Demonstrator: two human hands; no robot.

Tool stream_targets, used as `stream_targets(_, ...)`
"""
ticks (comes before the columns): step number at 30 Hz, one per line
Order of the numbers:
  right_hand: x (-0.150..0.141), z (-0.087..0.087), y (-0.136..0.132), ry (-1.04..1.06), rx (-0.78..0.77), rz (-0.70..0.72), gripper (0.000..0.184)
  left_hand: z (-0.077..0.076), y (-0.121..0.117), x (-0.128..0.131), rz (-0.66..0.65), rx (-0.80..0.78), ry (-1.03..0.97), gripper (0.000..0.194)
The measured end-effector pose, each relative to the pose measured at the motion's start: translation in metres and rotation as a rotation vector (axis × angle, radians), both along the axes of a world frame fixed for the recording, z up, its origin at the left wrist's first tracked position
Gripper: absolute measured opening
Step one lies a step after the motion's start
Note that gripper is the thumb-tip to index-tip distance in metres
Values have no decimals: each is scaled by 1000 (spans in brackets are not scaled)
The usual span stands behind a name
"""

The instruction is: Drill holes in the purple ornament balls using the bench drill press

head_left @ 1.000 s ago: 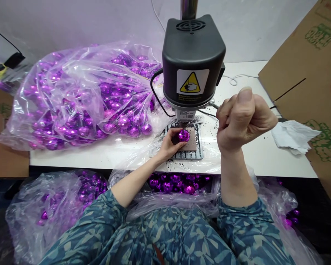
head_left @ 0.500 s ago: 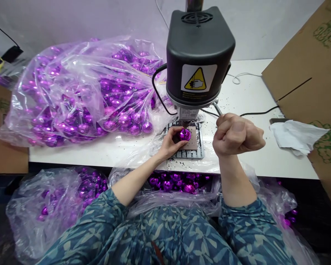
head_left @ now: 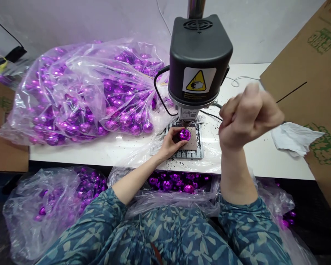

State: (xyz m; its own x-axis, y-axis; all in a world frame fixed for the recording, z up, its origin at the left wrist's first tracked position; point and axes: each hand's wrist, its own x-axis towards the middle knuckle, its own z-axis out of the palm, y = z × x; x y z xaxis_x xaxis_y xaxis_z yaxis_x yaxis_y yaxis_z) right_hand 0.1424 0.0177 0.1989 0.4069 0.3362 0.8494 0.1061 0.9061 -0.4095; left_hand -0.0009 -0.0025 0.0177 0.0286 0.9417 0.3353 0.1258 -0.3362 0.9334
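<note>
- Since the purple faceted ball point(head_left: 184, 134) looks light, slick and brittle, cup it around the side, no hard squeeze
- Ball sits centre frame on the tan pad point(head_left: 193, 144), under the drill point(head_left: 200, 62)
- Left hand point(head_left: 168, 144) curled around it, holding it
- Right hand point(head_left: 248, 116) raised in a closed fist, anything inside hidden
- Bag of balls point(head_left: 79, 92) upper left on the surface point(head_left: 71, 154)

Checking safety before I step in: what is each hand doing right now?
Left hand: closed around a purple faceted ball under the bench drill.
Right hand: raised closed fist; cannot tell whether it grips anything.
</note>
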Motion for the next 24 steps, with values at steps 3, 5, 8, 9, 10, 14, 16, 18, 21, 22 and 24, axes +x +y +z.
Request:
stream_targets(3,0,29,5,-27,-138,62,55,12,-15,-3,148,-23,47,47)
stream_targets(5,1,37,10,-47,-158,105,55,24,-37,-10,147,-19,122,43)
stream_targets(8,4,35,15,-36,-146,141,52,45,-78,-28,-173,19,364,36)
stream_targets(9,4,34,15,-26,-131,147,51,51,-90,-35,-302,26,458,34)
stream_targets(10,4,32,15,-15,-118,148,51,54,-97,-43,-406,22,534,34)
stream_targets(14,2,31,12,3,-113,144,52,56,-73,-72,-339,5,510,23)
stream_targets(16,1,31,11,9,-108,125,52,54,-27,-86,-141,30,447,13)
stream_targets(18,1,30,11,16,-94,111,52,52,31,-98,34,48,464,16)
stream_targets(21,2,29,11,10,-94,112,53,52,110,-107,245,-4,689,20)
stream_targets(22,2,28,11,5,-99,109,54,51,129,-108,277,-34,757,21)
stream_targets(24,3,27,12,6,-96,104,55,48,156,-107,301,-72,822,22)
